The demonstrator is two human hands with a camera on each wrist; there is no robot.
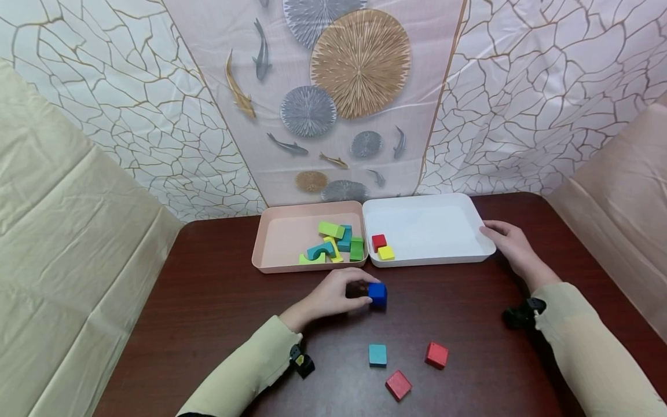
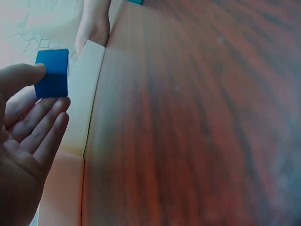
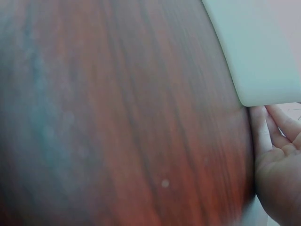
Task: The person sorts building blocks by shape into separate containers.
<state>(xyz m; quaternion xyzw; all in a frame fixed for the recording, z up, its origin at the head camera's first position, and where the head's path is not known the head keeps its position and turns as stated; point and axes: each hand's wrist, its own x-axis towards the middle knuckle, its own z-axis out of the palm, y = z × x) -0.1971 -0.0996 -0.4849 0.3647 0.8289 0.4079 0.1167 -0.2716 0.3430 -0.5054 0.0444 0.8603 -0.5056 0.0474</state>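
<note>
My left hand [image 1: 333,294] pinches a blue cube block [image 1: 377,295] between thumb and fingers, in front of the two trays. In the left wrist view the thumb lies on one face of the blue block [image 2: 54,75] and the fingertips are beneath it. My right hand [image 1: 513,249] touches the right end of the white tray [image 1: 427,226]. From the right wrist, the fingers [image 3: 261,129] look fairly straight against the tray's corner. A red block [image 1: 378,241] and a yellow block [image 1: 386,253] sit in that tray's near left corner.
Left of the white tray, a pink tray [image 1: 281,237] holds several green, teal and yellow blocks, some arched. On the dark wooden table [image 1: 208,324] nearer me lie a teal block [image 1: 377,355] and two red blocks, one right [image 1: 436,355] and one nearer [image 1: 398,385].
</note>
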